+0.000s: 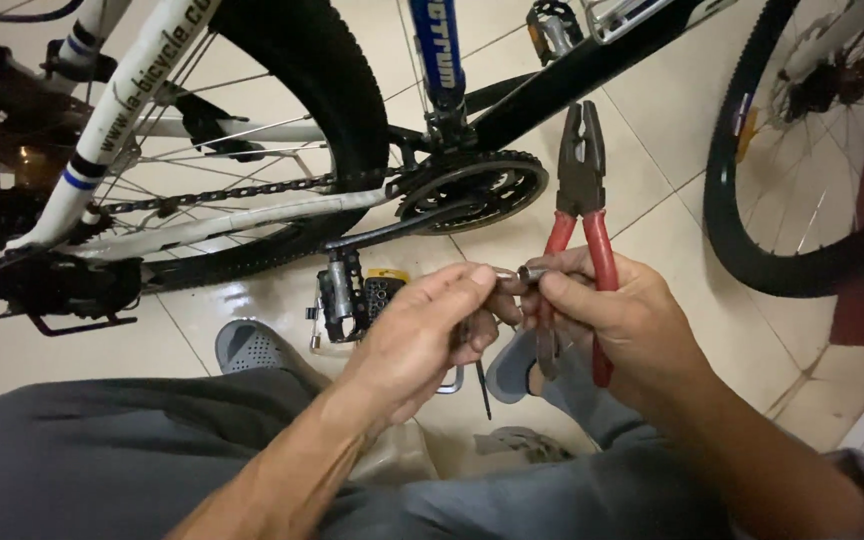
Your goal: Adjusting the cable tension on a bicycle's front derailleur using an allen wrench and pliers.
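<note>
**Small metal fitting pinched between two hands, pliers tucked in the right**

The right hand (612, 315) is closed around the red-handled pliers (582, 200), whose dark nose points up and away from the knuckles, while its thumb and forefinger pinch a short metal sleeve (532, 272). That piece looks hard, light and slick, easy to drop; a fingertip grip at its ends seems best. The left hand (422, 340) meets it from the other side, fingers curled shut on a thin metal tool (480, 385) hanging below. Just beyond the left knuckles sits a bicycle pedal (340, 295).
</note>
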